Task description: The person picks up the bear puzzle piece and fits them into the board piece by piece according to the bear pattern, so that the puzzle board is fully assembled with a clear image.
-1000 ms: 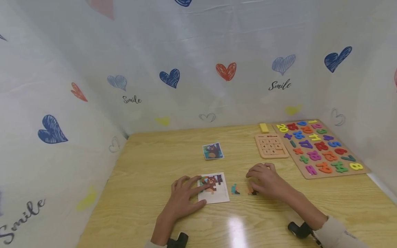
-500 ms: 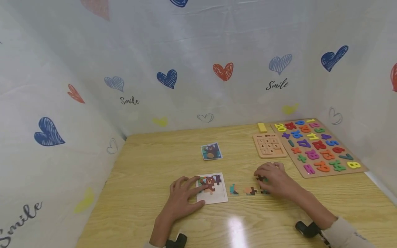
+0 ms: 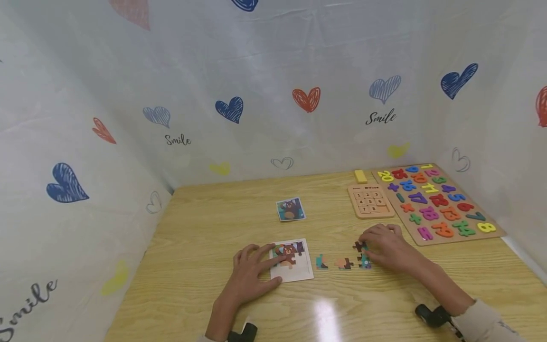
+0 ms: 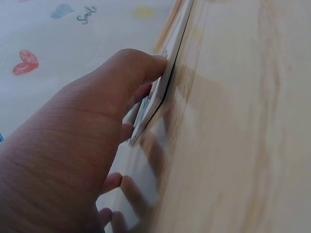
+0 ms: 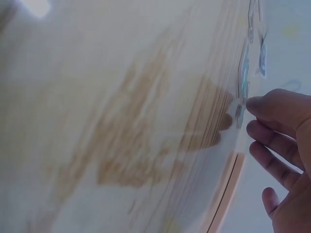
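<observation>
My left hand point(image 3: 253, 274) rests with spread fingers on a small white puzzle board point(image 3: 302, 272). A partly assembled bear picture point(image 3: 289, 248) lies in the board's upper part, some of it under my fingers. In the left wrist view the thumb point(image 4: 153, 68) lies along the board's edge. To the board's right lie a teal jigsaw piece point(image 3: 321, 261) and an orange-brown piece point(image 3: 344, 263). My right hand point(image 3: 390, 248) is beside a dark piece point(image 3: 360, 246) and a teal piece point(image 3: 364, 261). Its thumb and fingers are apart in the right wrist view, the thumb tip close to a piece point(image 5: 239, 115).
A bear picture card point(image 3: 291, 209) lies beyond the board. At the back right are a wooden number-slide puzzle point(image 3: 371, 202), a yellow block point(image 3: 361, 176) and a large board of coloured numbers point(image 3: 436, 204). A patterned curtain point(image 3: 256, 142) surrounds the table point(image 3: 205, 213).
My right hand has moved right along the row of pieces, uncovering the orange-brown piece and then the dark and teal ones. The left hand stays on the board.
</observation>
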Demonstrator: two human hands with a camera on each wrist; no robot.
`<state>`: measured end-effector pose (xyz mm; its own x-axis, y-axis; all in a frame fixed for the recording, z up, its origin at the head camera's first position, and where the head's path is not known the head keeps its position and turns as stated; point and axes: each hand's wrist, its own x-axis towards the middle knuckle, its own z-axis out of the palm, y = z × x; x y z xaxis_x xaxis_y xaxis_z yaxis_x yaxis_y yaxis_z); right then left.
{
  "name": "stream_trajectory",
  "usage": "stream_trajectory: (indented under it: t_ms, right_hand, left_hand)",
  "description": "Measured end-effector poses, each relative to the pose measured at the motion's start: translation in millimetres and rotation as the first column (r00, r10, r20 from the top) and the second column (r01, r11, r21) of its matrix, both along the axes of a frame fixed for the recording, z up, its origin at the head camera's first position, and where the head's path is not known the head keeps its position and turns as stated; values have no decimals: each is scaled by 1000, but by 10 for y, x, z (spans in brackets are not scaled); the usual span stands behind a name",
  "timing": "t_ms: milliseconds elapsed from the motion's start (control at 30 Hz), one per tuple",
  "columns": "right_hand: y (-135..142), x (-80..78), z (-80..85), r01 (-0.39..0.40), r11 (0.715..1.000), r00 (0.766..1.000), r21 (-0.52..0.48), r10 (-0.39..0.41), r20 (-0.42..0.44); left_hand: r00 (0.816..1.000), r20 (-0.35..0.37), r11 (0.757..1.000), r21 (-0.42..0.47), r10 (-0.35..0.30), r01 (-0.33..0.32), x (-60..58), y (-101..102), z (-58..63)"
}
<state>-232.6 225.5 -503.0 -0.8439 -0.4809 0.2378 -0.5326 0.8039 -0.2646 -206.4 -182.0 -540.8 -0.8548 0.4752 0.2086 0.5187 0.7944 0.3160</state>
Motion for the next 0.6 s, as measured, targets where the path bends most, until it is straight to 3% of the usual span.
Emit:
stream_trajectory:
  t_ms: [600]
  right_hand:
    - [12,-90,-53,-37,999,999,17,37,-1]
  left_hand:
    - [1000,8,1000,8,7,-7,11,-14,8]
